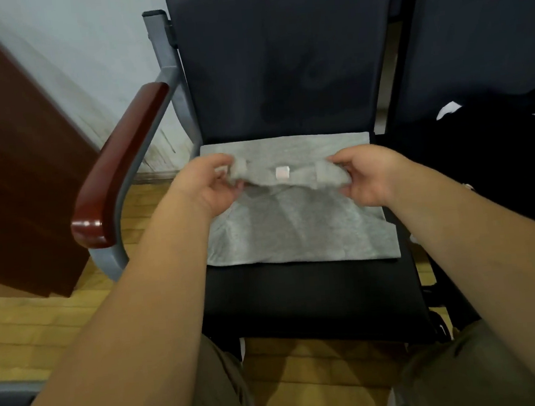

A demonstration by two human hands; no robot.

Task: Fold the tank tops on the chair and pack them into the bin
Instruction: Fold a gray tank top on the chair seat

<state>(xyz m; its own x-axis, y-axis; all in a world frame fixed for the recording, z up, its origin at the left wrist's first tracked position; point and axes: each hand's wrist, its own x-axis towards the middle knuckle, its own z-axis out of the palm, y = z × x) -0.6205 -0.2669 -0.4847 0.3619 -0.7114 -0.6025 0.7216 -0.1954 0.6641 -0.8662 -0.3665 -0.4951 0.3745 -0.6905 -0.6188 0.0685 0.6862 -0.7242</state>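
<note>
1. Tank top (297, 229), grey knit fabric, lies spread on the black padded chair seat (313, 296), with its strap end lifted above the middle. Bin not in view.
2. Step in hand, my read: folding the strap end over the body of the top.
3. To do it well: keep both corners level and the edge taut so the small white square label (282, 172) stays centred. Lay the edge square to the hem, then smooth the wrinkles.
4. Left hand (210, 188): palm turned up, thumb and fingers pinching the left strap.
5. Right hand (370, 174): mirrors it, pinching the right strap. Both forearms reach forward, wrists above the fabric.
6. Black clothing (481, 151) sits on the next seat to the right, likely next up.
</note>
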